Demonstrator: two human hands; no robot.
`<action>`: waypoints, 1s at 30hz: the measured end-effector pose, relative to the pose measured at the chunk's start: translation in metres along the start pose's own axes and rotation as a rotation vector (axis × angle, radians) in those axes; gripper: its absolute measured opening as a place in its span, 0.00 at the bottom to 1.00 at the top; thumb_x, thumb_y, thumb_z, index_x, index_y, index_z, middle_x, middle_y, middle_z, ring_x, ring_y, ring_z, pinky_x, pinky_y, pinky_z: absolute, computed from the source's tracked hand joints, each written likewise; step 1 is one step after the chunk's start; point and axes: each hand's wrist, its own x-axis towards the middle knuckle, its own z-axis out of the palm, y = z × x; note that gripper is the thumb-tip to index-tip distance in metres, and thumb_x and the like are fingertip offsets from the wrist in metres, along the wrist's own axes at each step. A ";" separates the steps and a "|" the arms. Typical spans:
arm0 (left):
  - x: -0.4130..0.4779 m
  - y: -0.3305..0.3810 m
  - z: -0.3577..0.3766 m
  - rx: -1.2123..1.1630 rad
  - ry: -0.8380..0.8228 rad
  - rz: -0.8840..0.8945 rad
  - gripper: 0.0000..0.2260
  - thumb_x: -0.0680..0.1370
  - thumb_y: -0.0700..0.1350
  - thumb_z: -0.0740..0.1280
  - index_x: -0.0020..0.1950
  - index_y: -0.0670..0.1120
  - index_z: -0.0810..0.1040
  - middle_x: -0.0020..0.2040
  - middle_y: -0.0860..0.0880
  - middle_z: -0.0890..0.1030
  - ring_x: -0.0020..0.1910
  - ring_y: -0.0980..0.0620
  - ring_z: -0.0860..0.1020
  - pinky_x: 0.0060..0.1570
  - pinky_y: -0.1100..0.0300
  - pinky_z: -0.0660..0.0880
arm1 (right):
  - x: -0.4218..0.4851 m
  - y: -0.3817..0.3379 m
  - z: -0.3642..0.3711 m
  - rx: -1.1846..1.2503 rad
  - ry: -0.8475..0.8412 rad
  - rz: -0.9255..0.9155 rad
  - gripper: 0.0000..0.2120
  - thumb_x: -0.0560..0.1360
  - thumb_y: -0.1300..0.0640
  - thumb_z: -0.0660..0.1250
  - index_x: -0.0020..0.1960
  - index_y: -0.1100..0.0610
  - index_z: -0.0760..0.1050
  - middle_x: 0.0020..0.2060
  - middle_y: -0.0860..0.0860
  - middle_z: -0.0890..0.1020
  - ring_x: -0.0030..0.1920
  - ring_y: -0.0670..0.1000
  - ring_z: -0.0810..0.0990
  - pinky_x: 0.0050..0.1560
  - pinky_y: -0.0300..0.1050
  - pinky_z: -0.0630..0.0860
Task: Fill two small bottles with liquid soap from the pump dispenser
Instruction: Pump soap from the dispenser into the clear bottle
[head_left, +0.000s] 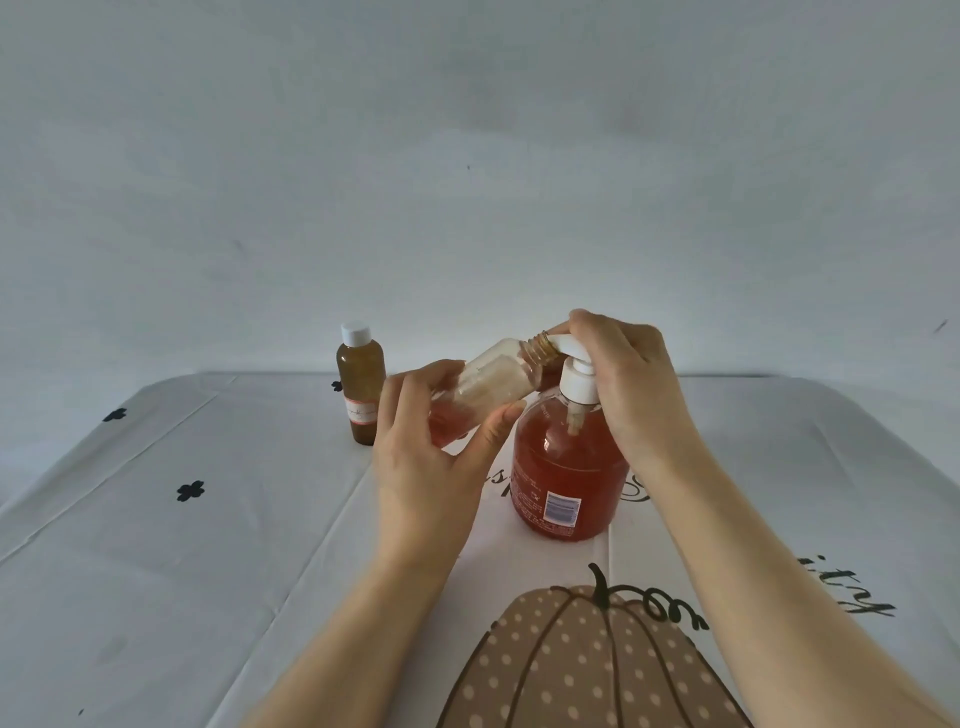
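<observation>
Tablecloth (156, 571), pumpkin print at near edge.

Left hand (431, 462): fingers and thumb wrapped round lower body of open small bottle (493, 382). Bottle tilted, threaded neck touching nozzle, some soap pooled inside.

Right hand (623, 384): curled over pump head, palm on top.

Pump dispenser (566, 478) stands on cloth, mostly full. Likely heavy and steady under a press.

Small bottle probably light, thin-walled, slick if soap drips. Best grip low on body, neck left free.

Capped bottle (361, 387) upright behind left, looks full.
</observation>
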 end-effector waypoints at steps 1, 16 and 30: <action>0.000 0.001 0.000 0.003 0.005 0.001 0.22 0.67 0.62 0.71 0.55 0.54 0.73 0.50 0.60 0.73 0.46 0.65 0.77 0.42 0.77 0.71 | 0.000 -0.001 0.000 0.027 0.000 0.000 0.19 0.81 0.56 0.58 0.38 0.62 0.80 0.23 0.53 0.79 0.24 0.54 0.76 0.31 0.42 0.73; 0.003 0.002 0.003 0.006 0.006 0.001 0.24 0.67 0.64 0.68 0.58 0.56 0.73 0.52 0.61 0.73 0.47 0.65 0.76 0.44 0.75 0.72 | 0.002 -0.006 0.000 0.134 -0.009 -0.008 0.20 0.83 0.53 0.57 0.47 0.63 0.83 0.33 0.57 0.83 0.23 0.48 0.77 0.27 0.43 0.72; 0.000 -0.002 0.002 -0.022 -0.001 -0.022 0.22 0.66 0.62 0.71 0.55 0.54 0.74 0.50 0.60 0.74 0.44 0.61 0.78 0.42 0.74 0.73 | 0.004 0.003 -0.002 0.011 -0.007 -0.006 0.18 0.81 0.58 0.58 0.38 0.63 0.80 0.22 0.52 0.77 0.22 0.53 0.74 0.28 0.46 0.71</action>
